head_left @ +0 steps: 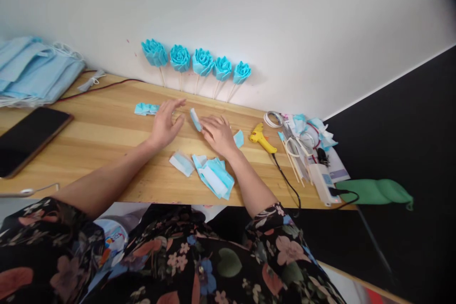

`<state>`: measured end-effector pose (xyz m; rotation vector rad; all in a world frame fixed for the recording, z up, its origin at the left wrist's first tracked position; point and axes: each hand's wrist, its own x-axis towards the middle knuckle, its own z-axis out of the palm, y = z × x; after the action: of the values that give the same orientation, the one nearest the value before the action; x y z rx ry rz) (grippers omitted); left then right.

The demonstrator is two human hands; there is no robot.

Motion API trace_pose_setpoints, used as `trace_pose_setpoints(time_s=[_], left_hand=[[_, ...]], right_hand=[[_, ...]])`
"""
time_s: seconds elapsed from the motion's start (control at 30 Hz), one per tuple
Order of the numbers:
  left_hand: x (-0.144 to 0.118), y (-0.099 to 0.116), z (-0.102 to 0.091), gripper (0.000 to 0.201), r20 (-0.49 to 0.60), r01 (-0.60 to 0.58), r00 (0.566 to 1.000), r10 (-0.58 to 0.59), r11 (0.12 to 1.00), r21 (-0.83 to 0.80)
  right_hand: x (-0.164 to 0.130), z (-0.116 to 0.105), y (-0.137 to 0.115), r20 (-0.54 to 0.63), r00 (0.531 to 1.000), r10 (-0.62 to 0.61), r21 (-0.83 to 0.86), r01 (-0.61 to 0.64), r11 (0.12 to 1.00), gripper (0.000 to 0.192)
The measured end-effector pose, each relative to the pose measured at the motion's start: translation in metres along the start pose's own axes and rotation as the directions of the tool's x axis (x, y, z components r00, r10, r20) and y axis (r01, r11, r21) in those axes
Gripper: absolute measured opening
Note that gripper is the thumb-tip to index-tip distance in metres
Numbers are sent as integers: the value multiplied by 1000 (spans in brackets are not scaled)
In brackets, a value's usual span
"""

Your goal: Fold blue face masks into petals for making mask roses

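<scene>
My left hand (166, 121) is held just above the wooden table, its thumb and fingers apart and nothing in them. Beside it lies a strip of gathered blue mask fabric (143, 109), partly behind the fingers. At the fingertips of my right hand (220, 134) is a small folded blue-and-white piece of mask fabric (195, 119), tilted upright. Another blue piece (238, 138) shows just right of that hand. Closer to me lie a pale cut piece (182, 163) and a loose pile of blue mask pieces (214, 178).
Several blue fabric roses on sticks (180, 58) lean against the wall. A yellow glue gun (262, 138), tape roll (273, 119), scissors (298, 146) and power strip (322, 184) are right. A phone (32, 140) and stacked face masks (39, 71) lie left.
</scene>
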<state>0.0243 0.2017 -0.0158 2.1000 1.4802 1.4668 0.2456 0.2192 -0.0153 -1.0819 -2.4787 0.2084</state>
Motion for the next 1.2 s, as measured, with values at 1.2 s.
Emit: trace_pose_setpoints(time_s=[1.2], left_hand=[[-7, -5, 10, 38, 519, -187, 849, 97, 974, 124]], right_hand=[[-4, -14, 39, -145, 899, 414, -64, -426, 903, 12]])
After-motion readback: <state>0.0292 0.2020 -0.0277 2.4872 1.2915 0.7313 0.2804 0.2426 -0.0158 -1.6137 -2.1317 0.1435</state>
